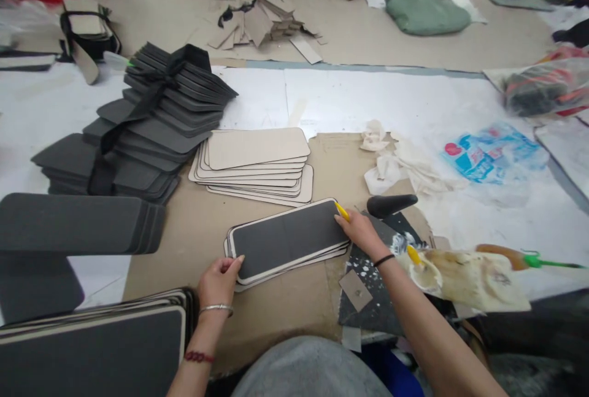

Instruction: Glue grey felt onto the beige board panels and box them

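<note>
A dark grey foam sheet [288,238] with rounded corners lies on a slightly larger beige board [233,242], which shows as a pale border. More boards are stacked under it, a little askew. At the near left corner, my left hand [217,286] has its thumb on the sheet and its other fingers curled at the board's edge. My right hand [361,231] is closed around a small yellow tool [342,210], perhaps a spatula, at the far right corner. Behind them sits a stack of bare beige boards [257,150].
Tied dark foam sheets [156,115] spread at the left, with loose foam sheets [69,222] nearer. Foam-covered boards [96,354] are stacked at the lower left. To the right are a glue-stained pouch [483,277], a second yellow tool [413,254], a black-handled object [391,204] and a plastic bag [494,154].
</note>
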The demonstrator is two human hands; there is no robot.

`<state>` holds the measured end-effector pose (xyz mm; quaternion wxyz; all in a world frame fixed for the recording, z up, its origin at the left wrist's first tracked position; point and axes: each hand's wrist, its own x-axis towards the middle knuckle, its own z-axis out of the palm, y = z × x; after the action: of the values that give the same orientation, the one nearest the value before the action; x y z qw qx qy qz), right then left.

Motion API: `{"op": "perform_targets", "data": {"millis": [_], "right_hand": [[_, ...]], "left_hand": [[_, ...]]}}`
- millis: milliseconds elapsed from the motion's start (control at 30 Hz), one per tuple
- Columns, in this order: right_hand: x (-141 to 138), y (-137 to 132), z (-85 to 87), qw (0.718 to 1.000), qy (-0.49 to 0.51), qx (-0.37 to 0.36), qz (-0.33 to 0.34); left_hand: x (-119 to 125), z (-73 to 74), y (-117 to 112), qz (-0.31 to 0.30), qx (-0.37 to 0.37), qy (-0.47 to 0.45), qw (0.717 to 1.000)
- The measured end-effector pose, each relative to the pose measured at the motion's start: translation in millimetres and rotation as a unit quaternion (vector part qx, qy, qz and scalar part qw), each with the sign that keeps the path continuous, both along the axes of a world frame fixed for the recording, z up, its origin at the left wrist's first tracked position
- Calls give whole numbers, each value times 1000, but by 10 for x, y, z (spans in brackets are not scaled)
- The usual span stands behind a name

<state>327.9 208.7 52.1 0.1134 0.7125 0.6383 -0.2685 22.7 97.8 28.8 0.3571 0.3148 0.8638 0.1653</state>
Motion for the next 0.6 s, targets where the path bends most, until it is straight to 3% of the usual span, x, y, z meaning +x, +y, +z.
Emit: {"op": "perform_targets", "data": {"millis": [267,467,600], "right_hand": [[8,18,-36,1000,-10,-11,-5],[-29,2,31,999,-39,-18,-9],[17,-63,96,997,-69,24,-36]], "left_hand": [[3,-8,0,3,2,9,1000],[24,13,7,-2,11,11,1000],[36,-13,-4,-16,34,29,999]]}}
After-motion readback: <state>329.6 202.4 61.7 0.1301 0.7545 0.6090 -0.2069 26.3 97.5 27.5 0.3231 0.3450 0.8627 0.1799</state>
